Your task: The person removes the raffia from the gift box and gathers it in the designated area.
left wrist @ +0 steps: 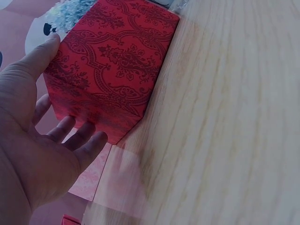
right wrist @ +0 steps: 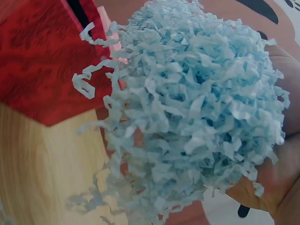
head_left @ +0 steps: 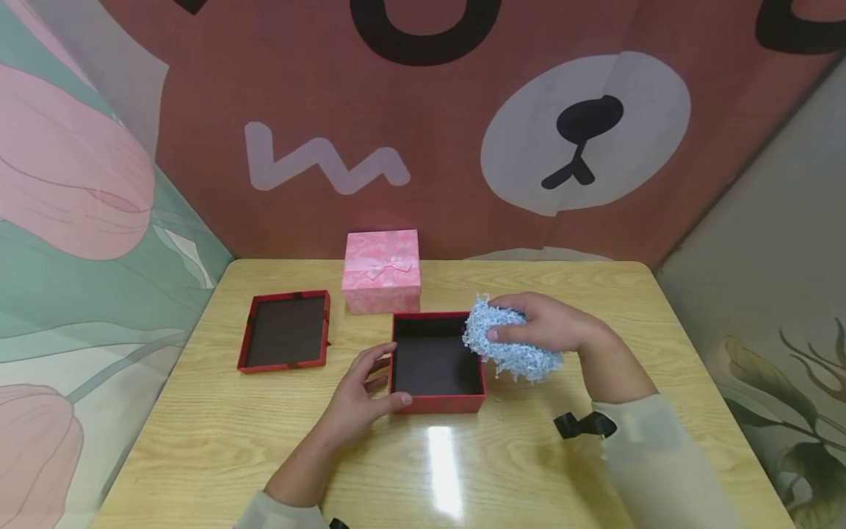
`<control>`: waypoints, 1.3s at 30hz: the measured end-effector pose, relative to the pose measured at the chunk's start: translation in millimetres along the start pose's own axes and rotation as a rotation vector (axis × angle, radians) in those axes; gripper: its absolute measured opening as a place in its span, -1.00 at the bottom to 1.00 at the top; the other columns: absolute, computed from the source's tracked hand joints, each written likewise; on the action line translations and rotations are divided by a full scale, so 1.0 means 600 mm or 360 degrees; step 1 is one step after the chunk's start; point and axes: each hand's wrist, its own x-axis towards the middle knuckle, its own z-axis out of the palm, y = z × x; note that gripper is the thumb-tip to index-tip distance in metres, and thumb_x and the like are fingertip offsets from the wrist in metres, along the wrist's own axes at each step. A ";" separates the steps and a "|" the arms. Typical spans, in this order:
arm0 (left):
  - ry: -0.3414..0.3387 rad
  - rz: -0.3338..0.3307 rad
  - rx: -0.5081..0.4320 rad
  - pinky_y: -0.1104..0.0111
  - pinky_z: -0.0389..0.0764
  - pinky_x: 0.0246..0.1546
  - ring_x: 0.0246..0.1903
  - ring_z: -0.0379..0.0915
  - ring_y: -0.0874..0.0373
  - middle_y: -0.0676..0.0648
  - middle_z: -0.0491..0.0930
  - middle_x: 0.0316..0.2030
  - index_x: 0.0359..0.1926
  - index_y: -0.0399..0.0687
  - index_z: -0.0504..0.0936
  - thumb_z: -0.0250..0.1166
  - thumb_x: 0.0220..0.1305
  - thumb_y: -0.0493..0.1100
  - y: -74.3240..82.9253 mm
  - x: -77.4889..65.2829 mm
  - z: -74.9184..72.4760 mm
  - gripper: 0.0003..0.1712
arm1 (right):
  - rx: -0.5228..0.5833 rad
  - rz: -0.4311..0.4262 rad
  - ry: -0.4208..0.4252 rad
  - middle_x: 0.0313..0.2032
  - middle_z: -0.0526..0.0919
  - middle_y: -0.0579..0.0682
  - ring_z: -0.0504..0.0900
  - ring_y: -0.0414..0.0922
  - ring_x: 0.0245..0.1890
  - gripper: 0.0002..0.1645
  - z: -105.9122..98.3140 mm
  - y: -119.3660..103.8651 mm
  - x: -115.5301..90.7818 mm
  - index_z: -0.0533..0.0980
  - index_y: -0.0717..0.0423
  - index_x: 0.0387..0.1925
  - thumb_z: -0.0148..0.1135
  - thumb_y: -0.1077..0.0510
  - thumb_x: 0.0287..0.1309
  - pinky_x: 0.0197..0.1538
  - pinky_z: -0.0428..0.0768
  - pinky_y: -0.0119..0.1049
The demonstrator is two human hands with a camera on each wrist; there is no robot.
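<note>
An open red box [head_left: 439,405] with a dark inside stands on the table; a dark floral pattern covers its red side [left wrist: 126,51] in the left wrist view. My left hand [head_left: 360,400] touches its left side with loosely bent, spread fingers, the thumb at the front left corner. My right hand [head_left: 551,323] grips a bundle of pale blue crinkled paper shreds [head_left: 512,349] just past the box's right rim, above the table. Loose strands stick out of the shreds [right wrist: 187,108] in the right wrist view, where they hide most of the fingers.
A red lid [head_left: 287,330] lies with its dark inside up at the left. Behind the red box stands a closed pink gift box [head_left: 382,272] with a bow. Walls with printed fabric rise behind and beside the wooden table [head_left: 198,441].
</note>
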 end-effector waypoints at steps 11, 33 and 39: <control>0.0003 0.0007 0.0016 -0.04 0.40 0.41 0.43 0.27 -0.12 -0.03 0.27 0.46 0.46 0.44 0.36 0.63 0.12 -0.09 -0.002 0.000 -0.001 -0.05 | 0.0015 0.0193 0.0174 0.32 0.55 0.16 0.45 0.22 0.36 -0.15 -0.001 0.059 -0.037 0.45 0.19 0.40 0.38 -0.24 0.30 0.34 0.46 0.30; -0.0002 -0.0023 0.0006 0.00 0.41 0.41 0.44 0.27 -0.09 0.06 0.27 0.45 0.54 0.16 0.32 0.63 0.11 -0.07 -0.002 0.000 -0.001 0.02 | 0.0013 0.0538 0.0407 0.50 0.22 0.38 0.14 0.42 0.49 0.10 0.007 0.183 -0.089 0.18 0.30 0.55 0.19 -0.41 0.37 0.41 0.23 0.45; 0.0001 -0.0004 0.0001 0.02 0.42 0.40 0.43 0.27 -0.09 0.04 0.27 0.45 0.53 0.16 0.33 0.63 0.11 -0.09 -0.001 0.001 0.000 0.01 | -0.0015 0.0651 0.0472 0.51 0.19 0.39 0.09 0.44 0.50 0.15 0.014 0.204 -0.100 0.14 0.27 0.58 0.14 -0.47 0.35 0.42 0.18 0.45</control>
